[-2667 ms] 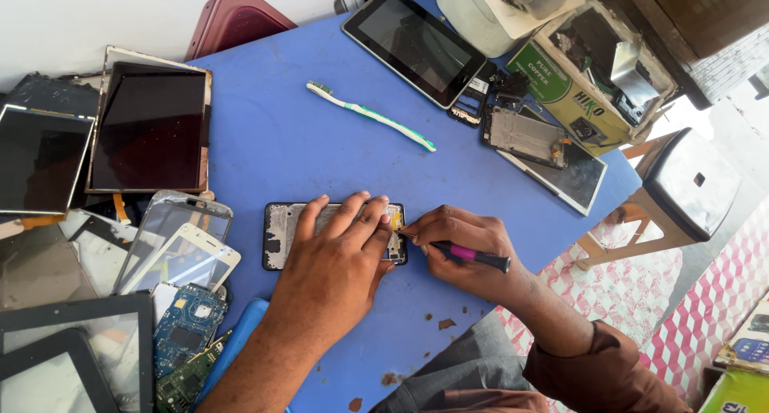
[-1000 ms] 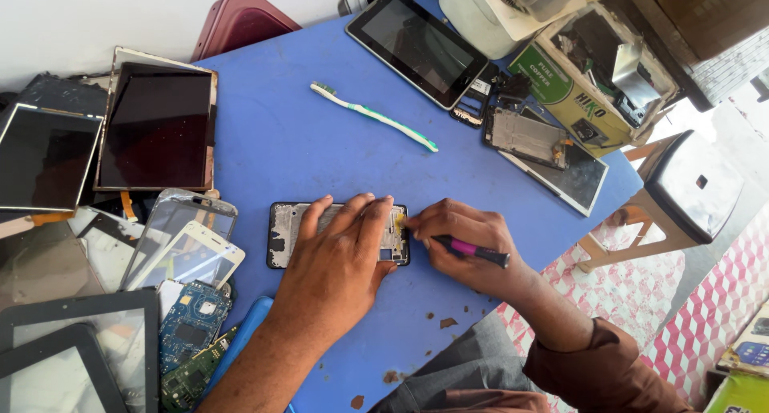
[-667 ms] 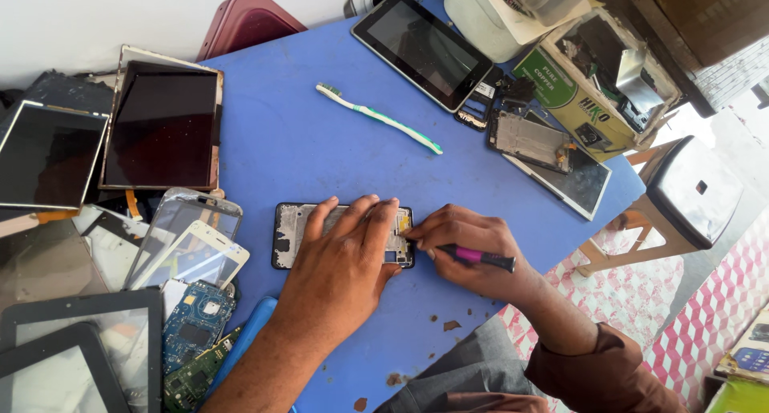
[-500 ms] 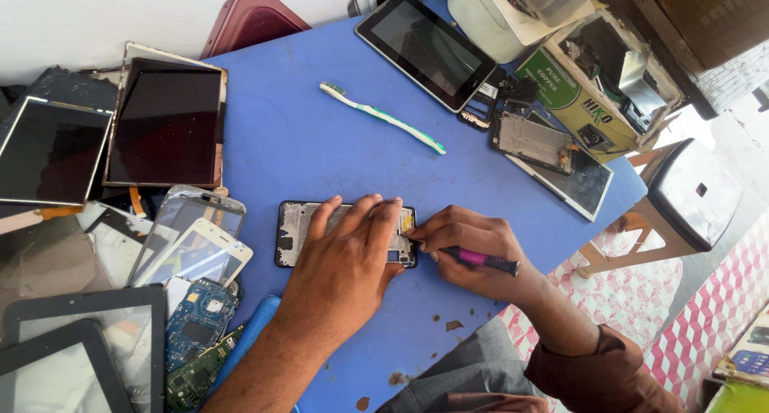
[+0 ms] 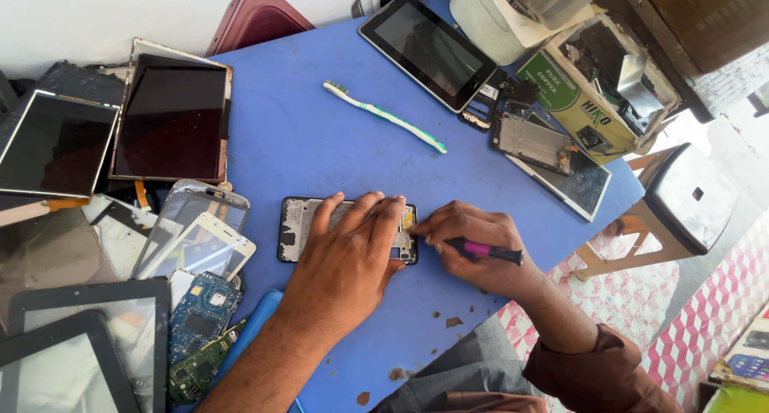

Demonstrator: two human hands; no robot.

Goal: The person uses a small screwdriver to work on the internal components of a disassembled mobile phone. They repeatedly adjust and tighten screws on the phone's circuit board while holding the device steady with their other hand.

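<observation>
An opened phone frame (image 5: 298, 228) lies flat on the blue table (image 5: 320, 149). My left hand (image 5: 348, 257) presses down on it with fingers spread over its middle and right part. My right hand (image 5: 473, 249) grips a small screwdriver with a pink and black handle (image 5: 485, 250). Its tip, hidden by my fingers, points at the frame's right end near a yellow part (image 5: 408, 218).
A green-white toothbrush (image 5: 384, 115) lies further back. Tablets and screens (image 5: 172, 120) are piled at the left, with glass panels (image 5: 200, 233) and circuit boards (image 5: 200, 317). A tablet (image 5: 428, 48), phone parts (image 5: 533, 141) and a cardboard box (image 5: 609, 84) sit at the right. A stool (image 5: 681, 205) stands beside the table.
Both hands stay on the phone frame in nearly the same pose. Only the view has shifted slightly.
</observation>
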